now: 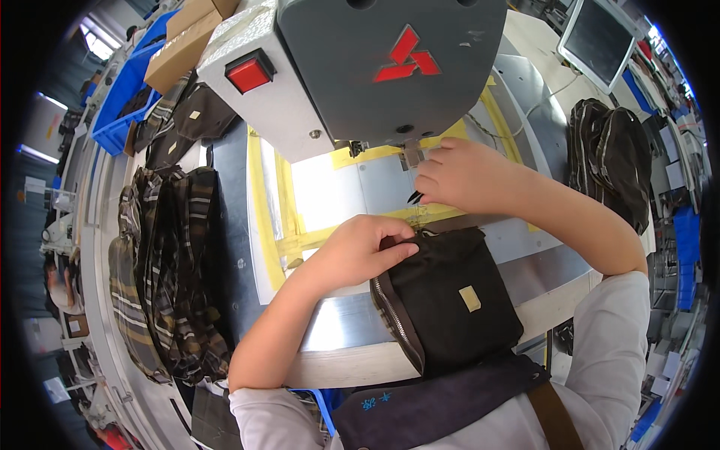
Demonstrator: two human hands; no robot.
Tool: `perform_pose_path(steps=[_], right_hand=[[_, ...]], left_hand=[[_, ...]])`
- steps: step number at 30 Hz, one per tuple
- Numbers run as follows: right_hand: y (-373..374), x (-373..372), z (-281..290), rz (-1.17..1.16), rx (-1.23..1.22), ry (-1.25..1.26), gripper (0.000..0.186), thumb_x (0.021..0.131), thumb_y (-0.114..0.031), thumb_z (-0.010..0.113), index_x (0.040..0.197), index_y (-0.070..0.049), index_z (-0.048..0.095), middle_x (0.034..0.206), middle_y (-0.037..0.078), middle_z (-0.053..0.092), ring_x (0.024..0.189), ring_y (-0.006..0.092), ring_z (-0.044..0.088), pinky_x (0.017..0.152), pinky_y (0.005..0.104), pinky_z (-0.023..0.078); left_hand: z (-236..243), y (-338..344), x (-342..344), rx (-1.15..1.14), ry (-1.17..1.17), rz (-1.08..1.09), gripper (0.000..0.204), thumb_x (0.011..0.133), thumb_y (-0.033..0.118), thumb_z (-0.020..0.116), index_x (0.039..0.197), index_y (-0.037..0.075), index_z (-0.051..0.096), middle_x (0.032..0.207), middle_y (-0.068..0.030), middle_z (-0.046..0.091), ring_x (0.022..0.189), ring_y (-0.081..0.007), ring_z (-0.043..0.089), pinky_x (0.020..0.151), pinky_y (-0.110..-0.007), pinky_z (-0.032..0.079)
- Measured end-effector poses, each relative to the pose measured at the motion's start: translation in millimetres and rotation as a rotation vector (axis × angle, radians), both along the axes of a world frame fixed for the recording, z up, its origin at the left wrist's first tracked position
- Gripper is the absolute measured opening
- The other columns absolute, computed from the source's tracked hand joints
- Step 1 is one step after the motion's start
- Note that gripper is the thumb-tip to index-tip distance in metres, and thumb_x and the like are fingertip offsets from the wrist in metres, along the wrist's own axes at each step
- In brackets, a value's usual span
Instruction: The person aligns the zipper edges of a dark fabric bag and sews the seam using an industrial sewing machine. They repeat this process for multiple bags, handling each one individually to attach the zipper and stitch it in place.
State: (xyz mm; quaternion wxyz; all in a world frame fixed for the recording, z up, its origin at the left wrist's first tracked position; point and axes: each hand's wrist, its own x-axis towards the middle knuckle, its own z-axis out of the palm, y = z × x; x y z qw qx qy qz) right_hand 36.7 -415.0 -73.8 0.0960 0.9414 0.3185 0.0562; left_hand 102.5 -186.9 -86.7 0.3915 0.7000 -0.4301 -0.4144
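A dark brown fabric pouch (pixel 454 281) lies over the near edge of the machine's bed, with a metal zipper down its left side and a small cream patch on its face. My left hand (pixel 364 255) pinches the pouch's top left corner between thumb and fingers. Just past that corner, my right hand (pixel 469 180) is closed beside the needle area of the grey sewing machine (pixel 390 67). From its fingers stick out two black tips of a small pointed tool (pixel 414 197), mostly hidden in the hand.
Yellow tape (pixel 285 202) frames the white work plate. Plaid and dark fabric pieces (pixel 169 270) are piled at the left, with more dark pouches (pixel 210 112) behind. Dark pouches (pixel 611 157) stack at the right, below a screen (pixel 600 41). A blue bin (pixel 116 127) stands far left.
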Motion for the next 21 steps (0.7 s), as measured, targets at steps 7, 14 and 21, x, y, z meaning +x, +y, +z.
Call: perform_pose_path(steps=[7,14,21], right_hand=[[-10,-14,-10,-0.298,0.495,-0.024,0.027,0.091,-0.032,0.056,0.088,-0.006,0.063,0.085,0.007,0.062,0.08,0.0273,0.06,0.075,0.0393,0.047],[29,-47,22,-0.264,1.018,0.185,0.015,0.083,-0.016,0.067,0.09,-0.004,0.064,0.088,0.008,0.063,0.08,0.0272,0.061,0.07,0.0362,0.049],[29,-57,-7,-0.008,0.875,-0.229,0.016,0.073,-0.007,0.073,0.086,-0.005,0.065,0.082,0.004,0.061,0.072,0.0219,0.06,0.063,0.0334,0.05]], left_hand=[[8,0,-10,-0.228,-0.009,0.102,0.009,0.085,0.007,0.068,0.087,0.0,0.062,0.075,-0.0022,0.055,0.063,-0.0089,0.049,0.057,-0.025,0.041],[19,-5,-2,-0.36,-0.267,0.144,0.01,0.08,0.003,0.071,0.087,0.002,0.063,0.078,-0.0061,0.056,0.066,-0.0174,0.057,0.057,-0.029,0.044],[2,-7,-9,-0.598,-0.659,0.21,0.025,0.064,0.001,0.077,0.085,0.008,0.065,0.077,-0.0042,0.057,0.067,-0.0226,0.059,0.055,-0.031,0.046]])
